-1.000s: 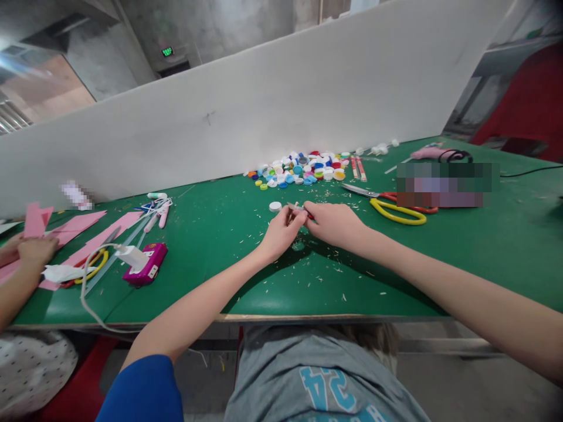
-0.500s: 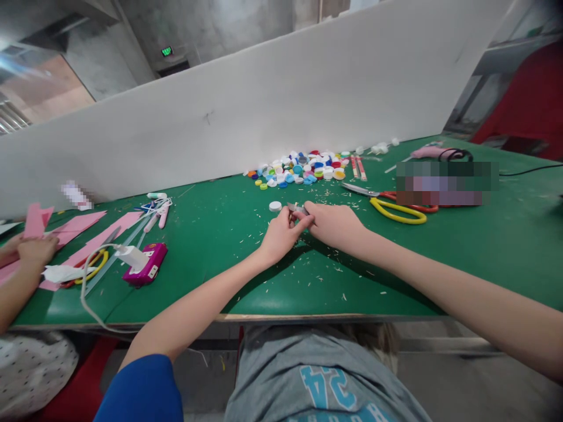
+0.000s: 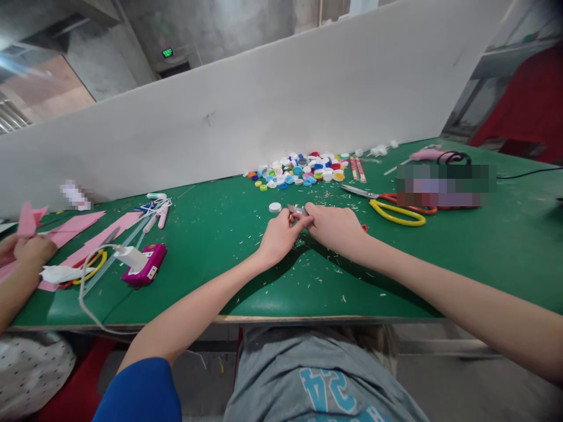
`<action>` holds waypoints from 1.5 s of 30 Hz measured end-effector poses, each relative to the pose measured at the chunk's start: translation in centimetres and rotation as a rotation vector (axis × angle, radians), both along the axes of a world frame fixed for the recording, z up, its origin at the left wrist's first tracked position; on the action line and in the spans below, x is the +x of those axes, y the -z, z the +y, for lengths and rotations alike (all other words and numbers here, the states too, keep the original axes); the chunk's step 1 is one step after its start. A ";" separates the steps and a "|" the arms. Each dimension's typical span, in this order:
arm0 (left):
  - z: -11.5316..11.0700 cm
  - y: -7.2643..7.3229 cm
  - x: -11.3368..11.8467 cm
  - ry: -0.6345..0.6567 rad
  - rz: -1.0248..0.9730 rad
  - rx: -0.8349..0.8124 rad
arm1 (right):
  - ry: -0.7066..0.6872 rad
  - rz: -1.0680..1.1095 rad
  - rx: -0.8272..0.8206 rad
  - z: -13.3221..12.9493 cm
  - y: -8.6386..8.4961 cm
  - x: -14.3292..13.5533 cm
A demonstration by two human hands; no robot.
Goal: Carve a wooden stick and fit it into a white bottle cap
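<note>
A big white board runs the length of the far edge, and in front of it lies the green table, busy from end to end. Off toward the left end, strips of pink paper fan out, and a co-worker's hands are right there on them. Up against the middle of the far edge, a colourful heap of bottle caps! Right of that, the large scissors, one handle red, one yellow, blades aimed left.

Now to the centre, midway between near and far edges: the right hand has its fingers clamped on the knife, metal blade poking out to the left. In close comes the left hand, fingers bent inward right by that blade, thumb reaching across to the other hand; whether they are clamped on some small thing, I cannot tell, it's too tiny and half hidden.

Left of the hands, nearer the front edge, sits a purple power block with a white plug in it. One lone white cap lies just beyond the left fingertips. And smallest of all, pale shavings, sprinkled all around the hands and down toward the near edge.
</note>
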State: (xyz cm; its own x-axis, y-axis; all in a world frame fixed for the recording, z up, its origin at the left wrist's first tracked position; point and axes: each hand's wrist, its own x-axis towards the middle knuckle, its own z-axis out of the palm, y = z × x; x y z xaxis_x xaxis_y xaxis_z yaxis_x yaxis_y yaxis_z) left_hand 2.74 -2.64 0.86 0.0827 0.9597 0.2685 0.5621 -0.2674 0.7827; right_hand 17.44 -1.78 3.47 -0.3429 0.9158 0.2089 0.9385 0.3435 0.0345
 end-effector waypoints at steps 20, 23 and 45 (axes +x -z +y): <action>0.4 0.7 -0.2 -0.053 0.045 0.096 | 0.191 0.035 0.128 0.4 -1.8 1.4; 0.7 0.8 -0.4 -0.044 0.019 0.085 | 0.190 0.071 0.152 0.4 -2.2 1.7; -0.2 0.1 0.0 0.026 -0.118 0.039 | -0.158 -0.045 -0.025 0.9 -0.7 0.9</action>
